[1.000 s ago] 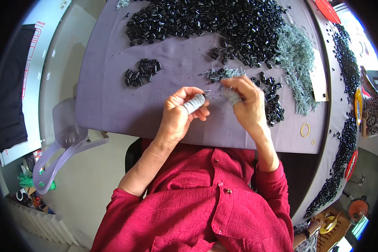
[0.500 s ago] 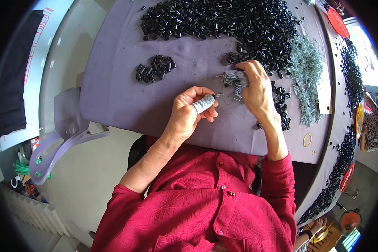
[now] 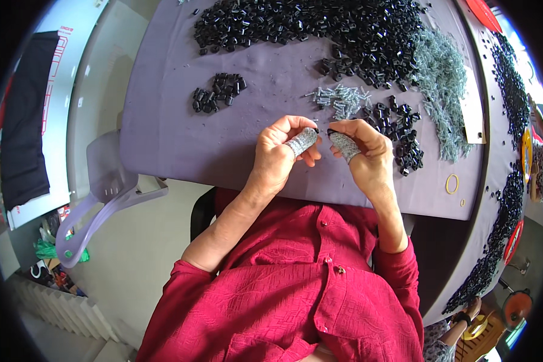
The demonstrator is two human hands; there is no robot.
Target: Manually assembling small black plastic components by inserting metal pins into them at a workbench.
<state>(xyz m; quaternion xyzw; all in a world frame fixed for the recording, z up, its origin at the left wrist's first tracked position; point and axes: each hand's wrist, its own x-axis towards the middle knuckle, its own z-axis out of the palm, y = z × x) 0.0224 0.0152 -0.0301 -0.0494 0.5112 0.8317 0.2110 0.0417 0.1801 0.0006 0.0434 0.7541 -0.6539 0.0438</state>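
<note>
My left hand [image 3: 273, 158] pinches a small black plastic part [image 3: 317, 130] between finger and thumb. Facing it, a short gap away, my right hand [image 3: 371, 158] pinches another small black plastic part [image 3: 330, 132]. Grey knitted covers wrap both thumbs. Just beyond the fingertips lies a small pile of silvery screws [image 3: 344, 99]. A cluster of black parts [image 3: 407, 142] sits to the right of my right hand. Farther left is a separate little group of black parts [image 3: 220, 90].
A large heap of black parts [image 3: 308, 24] covers the far side of the purple-grey tabletop [image 3: 169, 120]. Beside it spreads a heap of pale screws [image 3: 443, 84]. Yellow rubber bands [image 3: 452, 183] lie near the front right. A lilac plastic chair [image 3: 105, 175] stands left; another person's hand [image 3: 473, 308] shows lower right.
My right hand has left the screw pile and come toward my left hand, now with a black part at its fingertips. The screw pile is uncovered. The whole view has shifted slightly.
</note>
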